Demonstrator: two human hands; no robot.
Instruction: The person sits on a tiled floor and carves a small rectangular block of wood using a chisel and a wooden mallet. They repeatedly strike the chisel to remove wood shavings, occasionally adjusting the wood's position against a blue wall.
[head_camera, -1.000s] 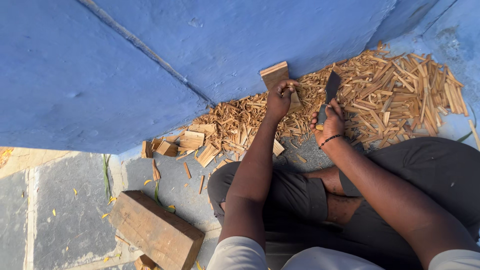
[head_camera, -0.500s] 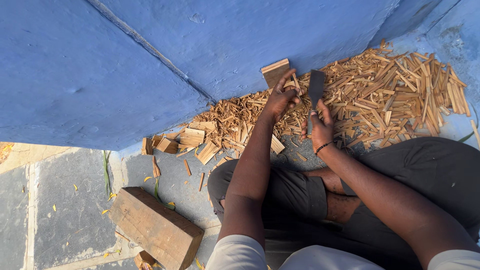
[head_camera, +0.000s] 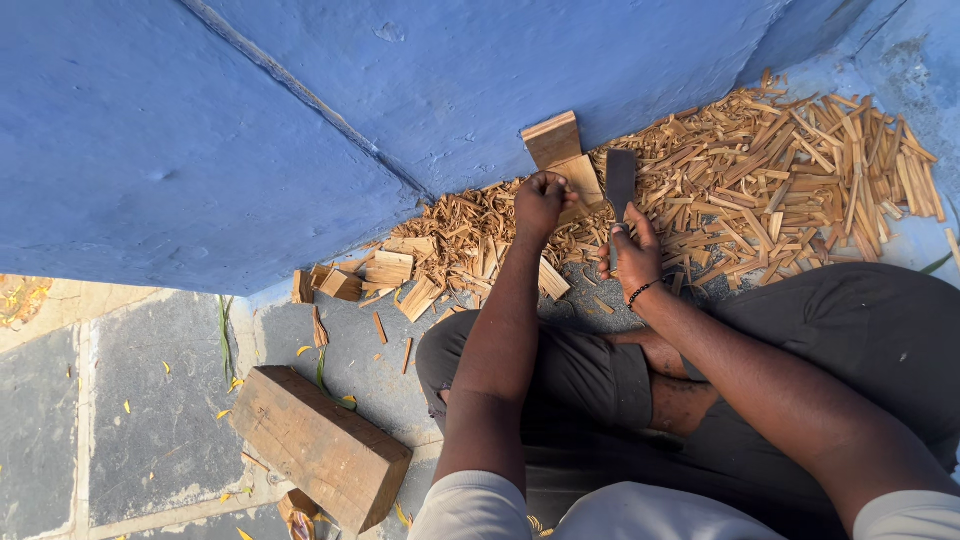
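I see my left hand (head_camera: 541, 203) closed around a small wooden block (head_camera: 565, 160) standing upright against the blue wall (head_camera: 300, 120). My right hand (head_camera: 630, 258) grips the handle of a flat dark blade (head_camera: 620, 180), raised just beside the block. Split wood sticks (head_camera: 800, 170) litter the floor; a thick wooden beam (head_camera: 320, 445) lies apart.
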